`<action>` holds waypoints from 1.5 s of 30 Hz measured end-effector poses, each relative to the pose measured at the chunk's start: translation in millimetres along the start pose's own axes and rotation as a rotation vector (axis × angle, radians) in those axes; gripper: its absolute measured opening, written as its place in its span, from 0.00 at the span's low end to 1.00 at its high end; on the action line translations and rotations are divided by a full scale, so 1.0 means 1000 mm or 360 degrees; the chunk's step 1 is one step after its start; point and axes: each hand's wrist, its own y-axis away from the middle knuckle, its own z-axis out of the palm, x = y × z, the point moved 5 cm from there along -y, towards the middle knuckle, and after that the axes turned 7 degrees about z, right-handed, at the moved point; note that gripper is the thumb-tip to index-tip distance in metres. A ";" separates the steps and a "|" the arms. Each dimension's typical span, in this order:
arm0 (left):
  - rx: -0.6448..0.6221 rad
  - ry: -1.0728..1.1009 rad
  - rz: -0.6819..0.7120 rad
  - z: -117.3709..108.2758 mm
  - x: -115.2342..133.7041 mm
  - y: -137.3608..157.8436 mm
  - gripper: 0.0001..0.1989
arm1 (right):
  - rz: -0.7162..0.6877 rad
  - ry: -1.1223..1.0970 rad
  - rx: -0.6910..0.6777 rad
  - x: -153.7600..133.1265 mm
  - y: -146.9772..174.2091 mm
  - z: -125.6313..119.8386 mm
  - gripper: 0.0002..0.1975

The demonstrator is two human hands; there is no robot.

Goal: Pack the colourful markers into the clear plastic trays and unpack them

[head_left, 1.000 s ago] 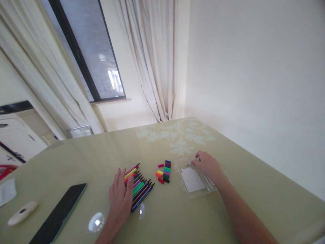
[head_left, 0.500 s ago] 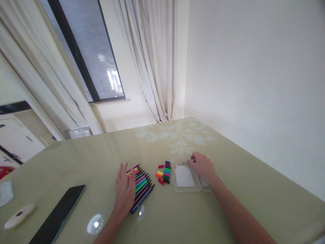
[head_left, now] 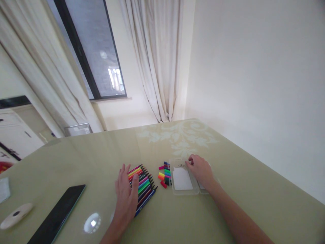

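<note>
Several colored felt-tip pens (head_left: 144, 188) lie side by side on the table, uncapped, with their dark tips pointing up and right. My left hand (head_left: 127, 189) rests along their left side, fingers stretched out and thumb apart, not wrapped round any pen. To the right is a small pile of loose pen caps (head_left: 161, 176) in many colors. A clear plastic case (head_left: 185, 192) lies opened out flat, with a white paper inside, and its left edge overlaps some caps. My right hand (head_left: 201, 171) pinches the case near its middle and hides part of it.
On the left of the table (head_left: 106, 149) lie a dark phone or tablet (head_left: 57, 217), a pale oval object (head_left: 17, 216) with a dark spot, and a whitish packet (head_left: 3, 189) at the picture's edge. A wall (head_left: 254, 84) borders the table's right side.
The plastic case has slid a little to the left with my right hand, so its edge now overlaps the caps. My left hand stays on the pens. The view has shifted slightly.
</note>
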 end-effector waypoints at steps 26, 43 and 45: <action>-0.0535 -0.0639 0.0961 -0.014 0.004 0.010 0.25 | -0.0296 0.0053 0.0327 -0.026 0.027 -0.021 0.08; -0.0320 -0.0750 0.0531 -0.027 -0.063 -0.033 0.21 | -0.0939 -0.0304 -0.0186 -0.092 0.082 0.016 0.03; -0.0320 -0.0755 0.0483 -0.030 -0.068 -0.034 0.22 | -0.0959 -0.0338 -0.0194 -0.092 0.084 0.017 0.03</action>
